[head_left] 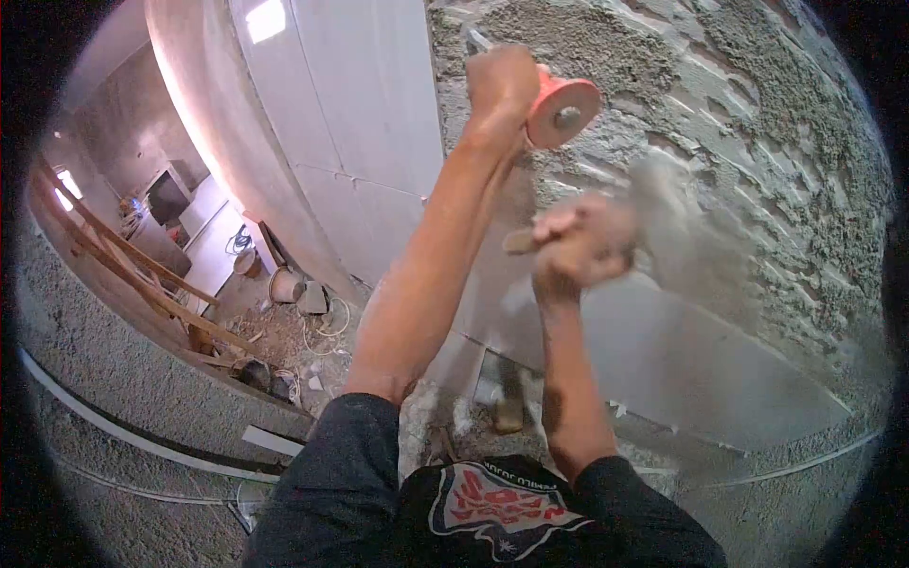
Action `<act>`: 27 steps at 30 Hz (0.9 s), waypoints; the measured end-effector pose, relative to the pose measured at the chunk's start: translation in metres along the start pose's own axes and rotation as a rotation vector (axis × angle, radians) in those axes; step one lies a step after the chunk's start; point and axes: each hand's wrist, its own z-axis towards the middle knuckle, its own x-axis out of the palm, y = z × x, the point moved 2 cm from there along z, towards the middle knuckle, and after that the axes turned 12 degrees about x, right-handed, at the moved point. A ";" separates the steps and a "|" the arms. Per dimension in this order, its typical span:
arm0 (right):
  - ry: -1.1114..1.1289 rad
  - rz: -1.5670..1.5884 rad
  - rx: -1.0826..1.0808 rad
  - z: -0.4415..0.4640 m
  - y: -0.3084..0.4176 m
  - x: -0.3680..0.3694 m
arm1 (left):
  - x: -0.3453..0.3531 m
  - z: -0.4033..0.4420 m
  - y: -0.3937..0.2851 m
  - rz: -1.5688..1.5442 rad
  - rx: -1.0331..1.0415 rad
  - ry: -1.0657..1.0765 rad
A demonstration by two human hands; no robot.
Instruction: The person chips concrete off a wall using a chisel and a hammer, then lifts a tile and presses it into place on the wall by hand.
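My left hand (502,85) is wrapped round a chisel with a round red guard (559,128), its metal striking end facing back toward me. The chisel's tip (476,40) points up and left, close to the seam between rough mortar and a smooth panel. Lower and to the right, my right hand (587,241), smeared by motion, grips a wooden handle (519,242). A blurred grey shape extends from that fist toward the wall, apparently a hammer's head (658,185). Ridged mortar (739,123) covers the wall before both hands.
Smooth pale panels (369,85) line the wall at left, and a large one (691,360) lies below the mortar. Through the opening at left are slanting wooden beams (142,260), a bucket (284,285), loose cable (327,327) and rubble. A wooden-looking block (507,417) stands low near my body.
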 end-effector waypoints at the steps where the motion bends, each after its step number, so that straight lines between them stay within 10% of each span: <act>1: 0.063 -0.148 0.016 -0.002 -0.008 -0.002 | -0.005 0.001 -0.001 0.164 0.067 0.103; 5: 0.080 -0.130 0.115 -0.001 0.012 -0.002 | -0.029 0.002 -0.036 0.515 0.228 0.327; 8: 0.010 -0.139 -0.018 0.003 0.003 0.008 | -0.006 0.014 0.048 0.034 0.133 0.042; 20: -0.056 0.462 0.203 0.012 0.067 0.018 | -0.008 0.008 -0.025 0.786 0.239 0.257; 27: 0.032 0.004 0.081 0.035 -0.008 0.022 | -0.008 0.019 -0.026 0.921 0.204 0.191</act>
